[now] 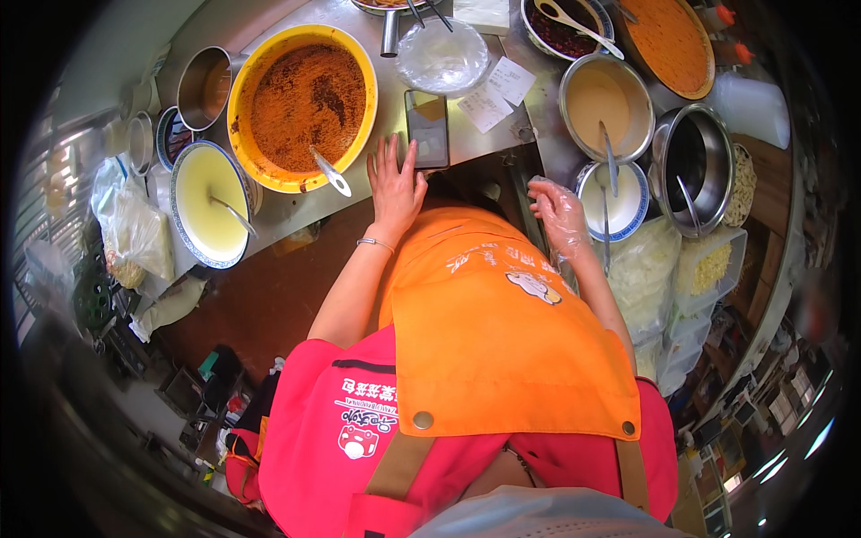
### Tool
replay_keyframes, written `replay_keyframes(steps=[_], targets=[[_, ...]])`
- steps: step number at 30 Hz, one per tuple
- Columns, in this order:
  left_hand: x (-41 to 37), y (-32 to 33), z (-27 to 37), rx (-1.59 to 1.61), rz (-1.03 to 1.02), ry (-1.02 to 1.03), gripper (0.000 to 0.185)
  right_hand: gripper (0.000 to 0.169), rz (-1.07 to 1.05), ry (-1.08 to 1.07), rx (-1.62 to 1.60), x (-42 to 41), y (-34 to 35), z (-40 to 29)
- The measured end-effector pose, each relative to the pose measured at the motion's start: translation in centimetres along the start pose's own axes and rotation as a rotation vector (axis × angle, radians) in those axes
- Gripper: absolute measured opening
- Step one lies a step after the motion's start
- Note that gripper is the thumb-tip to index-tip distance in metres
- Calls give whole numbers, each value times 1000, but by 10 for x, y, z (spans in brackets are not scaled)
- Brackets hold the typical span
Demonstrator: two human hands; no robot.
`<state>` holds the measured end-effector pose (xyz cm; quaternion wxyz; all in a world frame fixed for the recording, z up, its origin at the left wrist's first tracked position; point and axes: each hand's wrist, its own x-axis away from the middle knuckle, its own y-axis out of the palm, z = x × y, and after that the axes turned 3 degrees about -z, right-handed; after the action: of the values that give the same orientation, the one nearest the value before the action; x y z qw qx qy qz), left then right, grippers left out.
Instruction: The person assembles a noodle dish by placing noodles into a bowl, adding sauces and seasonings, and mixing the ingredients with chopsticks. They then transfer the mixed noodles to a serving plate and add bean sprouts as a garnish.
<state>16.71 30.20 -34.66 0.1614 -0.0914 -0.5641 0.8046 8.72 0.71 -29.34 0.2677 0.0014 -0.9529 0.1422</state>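
My left hand (395,183) is bare and rests spread at the front edge of the steel counter, its fingertips beside the lower left of a smartphone (428,128). My right hand (555,214) wears a clear plastic glove, its fingers partly curled, left of a blue-rimmed bowl of white liquid (622,218); whether it holds anything is hard to tell. Above the phone lies a plate covered in clear plastic (442,57), with paper slips (485,107) at its lower right. A yellow basin (370,87) of red-brown chili oil with a spoon stands left of the phone.
At left stand a bowl of pale yellow liquid (208,198), a steel pot (202,87) and plastic bags (138,228). At right are a steel bowl of tan sauce (597,104), a steel pot of dark liquid (693,168), an orange-filled basin (666,44) and clear food tubs (713,265).
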Motion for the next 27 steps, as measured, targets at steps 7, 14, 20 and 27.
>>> replay_keyframes(steps=[7, 14, 20, 27], targets=[[-10, 2, -5, 30, 20, 6, 57, 22, 0, -71, 63, -6, -1, -9], [-8, -2, 0, -14, 8, 75, 53, 21, 9, -72, 52, -8, -6, -5], [-5, 2, -1, 4, 31, 70, 54, 21, 1, -65, 47, -9, -7, -7], [5, -2, 1, -28, -23, 98, 56, 20, -6, -74, 58, -9, -6, -3]])
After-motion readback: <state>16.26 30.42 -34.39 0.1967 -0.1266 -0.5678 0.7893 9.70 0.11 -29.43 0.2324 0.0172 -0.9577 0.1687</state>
